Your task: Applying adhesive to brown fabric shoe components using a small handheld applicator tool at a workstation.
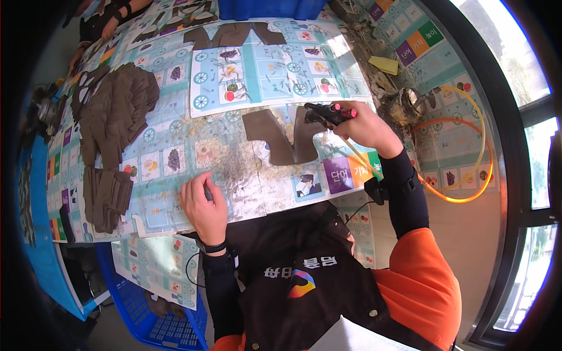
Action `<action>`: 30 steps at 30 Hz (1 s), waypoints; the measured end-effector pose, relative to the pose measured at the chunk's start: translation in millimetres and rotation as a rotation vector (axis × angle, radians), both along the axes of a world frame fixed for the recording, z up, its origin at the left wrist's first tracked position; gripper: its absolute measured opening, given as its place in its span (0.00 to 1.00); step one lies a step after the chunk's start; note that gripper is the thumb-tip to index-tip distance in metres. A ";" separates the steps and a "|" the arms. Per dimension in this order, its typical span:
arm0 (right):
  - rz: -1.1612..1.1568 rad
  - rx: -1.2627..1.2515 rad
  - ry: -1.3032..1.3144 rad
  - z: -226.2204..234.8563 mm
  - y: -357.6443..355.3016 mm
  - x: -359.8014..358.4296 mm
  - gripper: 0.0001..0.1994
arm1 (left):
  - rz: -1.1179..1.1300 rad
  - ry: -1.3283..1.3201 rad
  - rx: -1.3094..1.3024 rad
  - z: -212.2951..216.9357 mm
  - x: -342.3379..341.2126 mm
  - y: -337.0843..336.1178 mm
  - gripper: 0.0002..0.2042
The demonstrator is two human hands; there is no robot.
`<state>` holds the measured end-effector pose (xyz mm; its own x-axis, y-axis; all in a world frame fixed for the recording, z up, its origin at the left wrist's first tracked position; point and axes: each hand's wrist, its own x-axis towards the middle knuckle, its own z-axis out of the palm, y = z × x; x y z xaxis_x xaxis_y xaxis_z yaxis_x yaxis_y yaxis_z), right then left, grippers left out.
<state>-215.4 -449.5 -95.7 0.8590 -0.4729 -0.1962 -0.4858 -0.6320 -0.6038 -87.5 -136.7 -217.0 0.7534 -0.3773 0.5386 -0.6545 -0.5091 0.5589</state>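
In my right hand (369, 126) is a dark spray gun (328, 115) with red knobs and thin hoses. Its front end is over the right arm of a brown V-shaped shoe upper piece (284, 153), which lies flat on the table. My left hand (204, 205) rests near the table's front edge, left of that piece and apart from it. Its fingers are curled in, with a small dark spot by the thumb; whether it holds anything I cannot make out.
Stacked brown pieces (114, 105) lie at the left, with a smaller pile (105, 196) nearer me. More cut pieces (234, 35) lie at the back, before a blue bin (272, 9). An orange hose (462, 199) loops at the right. Another person's hand (109, 28) is far left.
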 end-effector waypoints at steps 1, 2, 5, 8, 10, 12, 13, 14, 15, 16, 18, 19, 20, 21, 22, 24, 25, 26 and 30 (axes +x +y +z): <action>-0.029 0.022 0.014 2.2 0.3 2.0 0.20 | 0.000 0.000 0.001 -0.2 -0.2 0.0 0.06; -0.059 0.044 0.028 3.1 -0.2 3.3 0.19 | 0.001 -0.002 0.005 -0.3 -0.6 -0.1 0.06; -0.063 0.031 -0.035 -2.0 -7.8 2.1 0.18 | -0.006 -0.006 0.005 -1.5 0.1 -2.0 0.06; -0.054 0.049 -0.069 -4.4 -13.3 3.4 0.17 | 0.002 -0.026 0.011 2.0 0.7 0.0 0.06; -0.075 0.083 -0.045 -2.9 -11.7 3.1 0.17 | 0.002 -0.032 0.010 0.7 1.2 -0.3 0.06; -0.096 0.118 -0.020 -4.1 -10.9 1.4 0.17 | 0.001 -0.016 0.017 1.1 0.8 -1.0 0.06; -0.065 0.120 -0.021 -6.3 -11.3 -0.2 0.17 | 0.001 -0.015 0.018 1.0 0.9 -1.4 0.06; -0.034 0.123 -0.022 -7.8 -11.2 -1.8 0.17 | -0.001 -0.015 0.016 0.9 0.9 -2.0 0.06; -0.033 0.125 -0.020 -8.0 -9.1 -3.2 0.17 | -0.001 -0.015 0.014 0.7 0.5 -1.8 0.05; -0.022 0.135 -0.023 -7.3 -5.7 -4.6 0.17 | -0.001 -0.013 0.016 0.5 0.0 -1.5 0.05; -0.010 0.147 -0.024 -4.5 1.4 -6.8 0.18 | 0.002 0.030 0.035 0.5 -0.6 -0.3 0.05; -0.012 0.175 0.003 -2.2 5.3 -7.6 0.18 | 0.003 0.032 0.037 0.7 -0.6 0.2 0.05; -0.014 0.203 0.029 -0.4 9.1 -8.8 0.18 | 0.000 0.020 0.033 0.8 -0.5 0.4 0.05; 0.006 0.202 0.035 0.7 12.1 -10.4 0.19 | -0.004 0.007 0.027 0.8 0.1 0.1 0.05; 0.007 0.203 0.035 0.3 15.2 -12.7 0.19 | -0.003 0.007 0.028 0.2 0.5 0.1 0.05; 0.012 0.189 0.031 -0.5 20.5 -17.3 0.20 | -0.005 0.000 0.024 -1.2 0.9 0.0 0.05; 0.033 0.194 0.055 1.4 22.1 -18.6 0.21 | -0.005 0.000 0.025 -1.1 0.8 -0.2 0.05; 0.033 0.195 0.056 2.6 24.5 -20.4 0.21 | -0.001 0.006 0.026 -0.9 0.7 -0.3 0.05; 0.075 0.141 0.057 1.8 30.9 -28.3 0.23 | 0.002 0.002 0.029 0.3 0.4 -1.7 0.05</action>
